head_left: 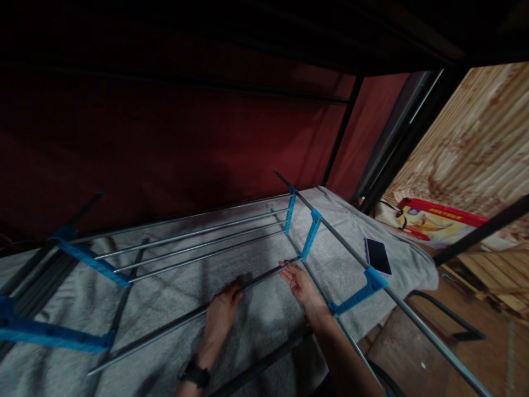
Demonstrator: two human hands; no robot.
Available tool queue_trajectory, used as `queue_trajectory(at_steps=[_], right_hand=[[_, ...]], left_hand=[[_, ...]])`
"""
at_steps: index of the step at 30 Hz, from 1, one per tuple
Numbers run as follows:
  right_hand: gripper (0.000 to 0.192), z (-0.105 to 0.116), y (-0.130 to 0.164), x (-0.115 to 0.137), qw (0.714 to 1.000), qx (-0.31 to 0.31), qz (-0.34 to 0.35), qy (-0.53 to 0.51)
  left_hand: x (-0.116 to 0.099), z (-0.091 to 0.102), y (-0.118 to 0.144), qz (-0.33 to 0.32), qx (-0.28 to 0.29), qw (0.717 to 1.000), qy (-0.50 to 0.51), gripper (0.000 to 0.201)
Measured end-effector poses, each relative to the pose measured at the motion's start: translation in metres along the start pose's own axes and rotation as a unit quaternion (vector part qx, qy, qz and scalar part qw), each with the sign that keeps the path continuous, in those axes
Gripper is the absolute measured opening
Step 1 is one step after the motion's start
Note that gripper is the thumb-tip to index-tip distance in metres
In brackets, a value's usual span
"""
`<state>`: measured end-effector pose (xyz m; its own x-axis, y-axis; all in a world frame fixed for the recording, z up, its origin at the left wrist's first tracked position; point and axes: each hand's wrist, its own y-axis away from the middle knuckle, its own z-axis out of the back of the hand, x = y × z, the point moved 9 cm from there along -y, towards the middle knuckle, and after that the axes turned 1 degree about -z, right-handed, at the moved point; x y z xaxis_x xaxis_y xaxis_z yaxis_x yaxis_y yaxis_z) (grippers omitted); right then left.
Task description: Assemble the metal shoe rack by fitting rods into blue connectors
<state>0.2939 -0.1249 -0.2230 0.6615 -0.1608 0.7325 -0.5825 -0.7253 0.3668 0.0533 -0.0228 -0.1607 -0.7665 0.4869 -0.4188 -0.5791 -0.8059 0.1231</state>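
Both hands, left (pixel 221 311) and right (pixel 298 281), apparently grip one metal rod (pixel 173 325) over the grey blanket (pixel 264 314).

The long thin grey metal rod (pixel 243 284) looks smooth with a dull sheen, same as the other chrome-ish rails. The bright blue plastic connector brackets (pixel 311 232) are matt. Underneath, the pale grey fleecy blanket (pixel 264 317) looks soft and nubbly. The black slab phone (pixel 377 256) is glossy glass. The wall panel (pixel 475 143) shows rough wood grain.
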Motion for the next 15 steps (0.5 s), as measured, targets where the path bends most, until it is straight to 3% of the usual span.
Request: queue_trajectory(at_steps=[11, 15], right_hand=[[0.010, -0.001, 0.002, 0.000, 0.999, -0.004, -0.011, 0.033], [0.009, 0.009, -0.001, -0.003, 0.996, 0.012, -0.008, 0.085]], left_hand=[[-0.004, -0.004, -0.001, -0.002, -0.010, 1.000, -0.018, 0.039], [-0.012, -0.003, 0.007, -0.009, -0.013, 1.000, 0.006, 0.040]])
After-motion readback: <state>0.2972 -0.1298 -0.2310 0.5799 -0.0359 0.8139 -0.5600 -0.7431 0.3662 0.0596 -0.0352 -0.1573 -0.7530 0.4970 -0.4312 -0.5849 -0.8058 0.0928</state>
